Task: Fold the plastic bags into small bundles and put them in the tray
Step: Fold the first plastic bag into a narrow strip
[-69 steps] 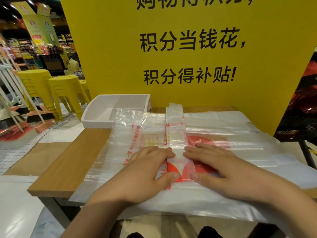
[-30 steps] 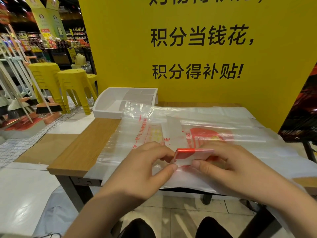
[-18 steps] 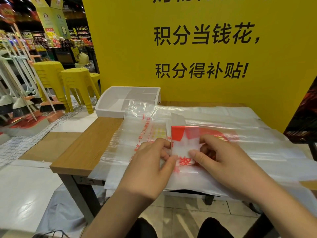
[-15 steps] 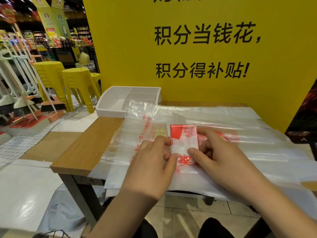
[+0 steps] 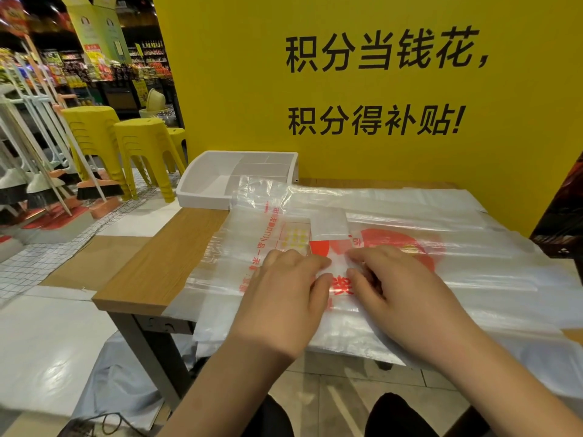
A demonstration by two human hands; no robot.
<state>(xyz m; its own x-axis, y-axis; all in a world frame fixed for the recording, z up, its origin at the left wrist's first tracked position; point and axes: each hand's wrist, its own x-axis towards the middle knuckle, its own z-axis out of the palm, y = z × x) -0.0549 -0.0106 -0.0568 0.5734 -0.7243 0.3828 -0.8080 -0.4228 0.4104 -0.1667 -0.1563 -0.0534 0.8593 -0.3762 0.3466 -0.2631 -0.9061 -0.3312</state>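
Observation:
A narrow folded strip of clear plastic bag with red print lies on top of a flat stack of plastic bags on the wooden table. My left hand and my right hand meet at the strip's near end. The thumb and fingers of each hand pinch the doubled-over fold from either side and hold it low against the stack. The white divided tray stands at the table's far left corner, partly under the edge of the bags. I see no bundle inside it.
A yellow sign wall rises directly behind the table. Yellow stools and brooms stand on the floor to the left. The bags overhang the table's near edge. A dark rack is at the right.
The strip's near end was lifted, turned over away from me and brought down; my hands moved with it from pressing flat to pinching the fold, which now lies lower on the stack.

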